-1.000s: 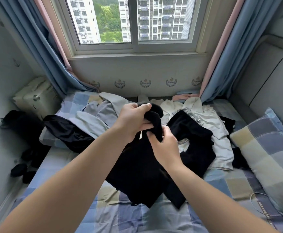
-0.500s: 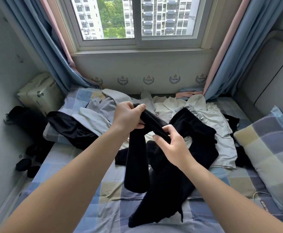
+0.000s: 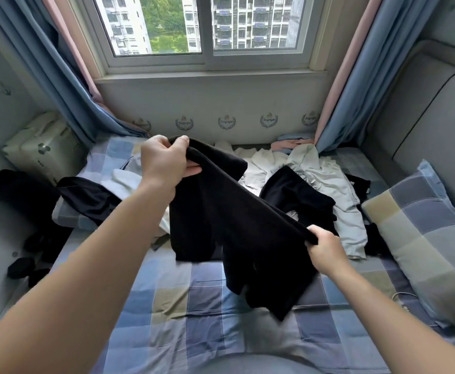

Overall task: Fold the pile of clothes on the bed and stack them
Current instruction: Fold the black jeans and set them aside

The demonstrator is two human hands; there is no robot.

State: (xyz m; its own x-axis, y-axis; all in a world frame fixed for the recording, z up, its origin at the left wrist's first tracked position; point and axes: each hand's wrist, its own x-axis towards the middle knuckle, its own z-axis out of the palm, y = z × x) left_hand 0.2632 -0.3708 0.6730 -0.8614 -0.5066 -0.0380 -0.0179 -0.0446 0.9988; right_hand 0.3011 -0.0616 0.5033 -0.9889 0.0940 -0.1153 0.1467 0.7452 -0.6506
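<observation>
A black garment (image 3: 237, 233) hangs spread in the air above the checked bed (image 3: 194, 306). My left hand (image 3: 167, 163) grips its top edge high and to the left. My right hand (image 3: 323, 245) pinches the same edge lower and to the right, so the edge runs taut on a slant between them. Its lower parts dangle over the sheet. Behind it lies the pile of clothes (image 3: 315, 184): pale grey and white pieces with another black piece (image 3: 299, 195) on top, and a black garment (image 3: 86, 195) at the left.
A checked pillow (image 3: 423, 233) leans at the right by the padded headboard (image 3: 423, 136). A cream suitcase (image 3: 42, 147) and dark items (image 3: 21, 265) sit on the floor at the left. Blue curtains (image 3: 369, 76) frame the window ahead. A thin cable (image 3: 399, 295) lies near the pillow.
My hands have drawn apart, the left one up and left, the right one down and right. The bunched black garment has opened out between them and lifted off the bed.
</observation>
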